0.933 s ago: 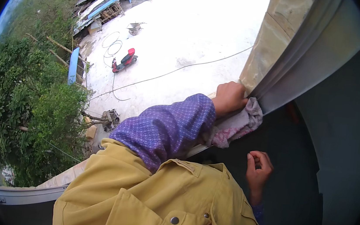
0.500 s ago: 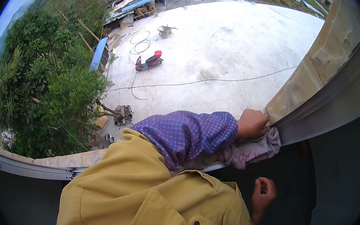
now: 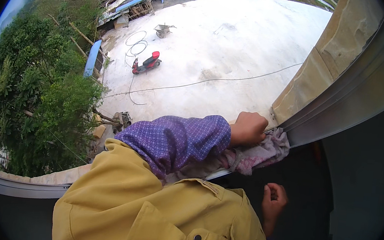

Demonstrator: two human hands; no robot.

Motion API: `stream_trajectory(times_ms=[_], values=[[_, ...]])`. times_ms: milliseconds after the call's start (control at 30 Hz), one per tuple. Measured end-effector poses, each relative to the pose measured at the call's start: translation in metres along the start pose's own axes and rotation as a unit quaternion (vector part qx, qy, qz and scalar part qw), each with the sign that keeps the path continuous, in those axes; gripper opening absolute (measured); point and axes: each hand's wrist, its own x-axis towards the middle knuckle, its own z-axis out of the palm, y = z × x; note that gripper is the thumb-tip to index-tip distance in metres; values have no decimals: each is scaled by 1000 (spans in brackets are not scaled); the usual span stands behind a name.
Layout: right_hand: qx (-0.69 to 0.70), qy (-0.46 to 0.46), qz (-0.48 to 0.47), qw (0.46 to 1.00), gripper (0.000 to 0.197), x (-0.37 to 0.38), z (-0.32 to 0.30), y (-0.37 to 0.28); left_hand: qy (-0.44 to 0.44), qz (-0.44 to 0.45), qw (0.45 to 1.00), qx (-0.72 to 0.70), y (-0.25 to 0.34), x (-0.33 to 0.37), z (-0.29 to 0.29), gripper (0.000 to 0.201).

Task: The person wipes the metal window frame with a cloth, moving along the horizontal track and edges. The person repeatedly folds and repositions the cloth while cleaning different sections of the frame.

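My left arm, in a purple patterned sleeve, reaches across the window sill. At its end my left hand is closed in a fist beside the lower corner of the window frame. A crumpled pinkish-white cloth lies along the sill under the forearm and bunches up against this hand; the fingertips are hidden, but they appear pressed into it. Lower down, on the inner side of the sill, my right hand hangs with its fingers curled in. Nothing shows in it, and it touches neither the cloth nor the frame.
A metal window track runs along the left sill, and a stone-faced edge rises at right. Far below lie a pale concrete yard, a red scooter, a wheelbarrow, a long cable and leafy trees.
The whole scene has shifted a little left with my head. My left fist has slid slightly left, away from the frame's corner. My right hand keeps its curled shape.
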Motion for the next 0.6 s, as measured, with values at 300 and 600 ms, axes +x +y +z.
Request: stream_trajectory(times_ms=[300, 600], values=[[53, 4, -43, 998, 6, 9, 11, -17, 83, -52, 994, -45, 15, 29, 21, 23], [45, 22, -11, 999, 7, -3, 10, -5, -39, -21, 999, 8, 2, 0, -8, 21]])
